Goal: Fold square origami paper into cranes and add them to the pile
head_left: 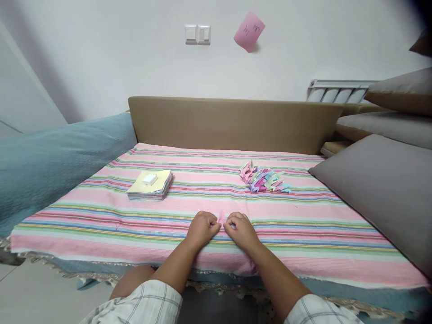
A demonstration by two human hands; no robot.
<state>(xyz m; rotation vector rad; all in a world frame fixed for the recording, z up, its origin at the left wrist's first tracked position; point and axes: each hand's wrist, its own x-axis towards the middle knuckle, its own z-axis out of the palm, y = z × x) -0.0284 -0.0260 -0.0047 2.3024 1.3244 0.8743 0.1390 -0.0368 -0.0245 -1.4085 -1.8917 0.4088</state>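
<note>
A small piece of folded pink paper point(221, 217) is held between my two hands, low over the striped cloth. My left hand point(204, 227) pinches its left side between thumb and fingers. On the other side my right hand point(239, 228) pinches it the same way. The fingertips nearly meet, and much of the paper is hidden by them. Beyond my right hand lies a pile of folded paper figures point(263, 179) in pink, purple, green and blue. To the left sits a stack of coloured paper sheets point(148, 186), yellow on top, with a small white box-like object point(150, 179) on it.
The striped cloth point(101, 216) covers the seat of a sofa with a brown backrest point(229, 123). A blue-covered armrest point(64, 153) bounds the left. Grey cushions point(378, 193) are heaped on the right. A pink note point(249, 31) is stuck on the wall beside the switches point(197, 34).
</note>
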